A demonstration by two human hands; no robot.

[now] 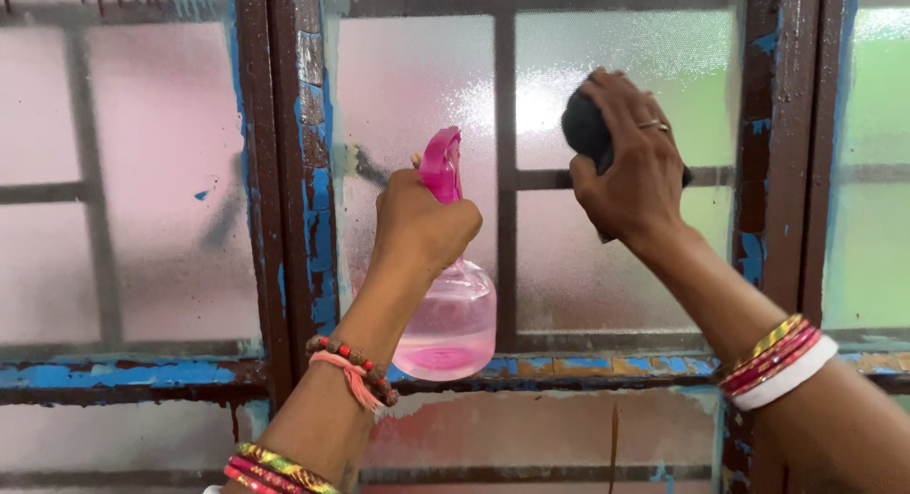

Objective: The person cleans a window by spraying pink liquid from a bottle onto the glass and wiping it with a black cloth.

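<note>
Frosted window pane (550,67) w/ peeling blue-brown frame (294,172), dark cloth (586,129) pressed on it.

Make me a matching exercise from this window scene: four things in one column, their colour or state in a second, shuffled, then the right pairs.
Things:
1. spray bottle
2. dark pad
3. window frame
4. glass pane

Descriptions:
A. frosted, misty
B. brown with peeling blue paint
C. clear body with pink liquid and pink trigger, gripped in the left hand
D. pressed against the glass under the right hand

Pairs: 1-C, 2-D, 3-B, 4-A
</note>
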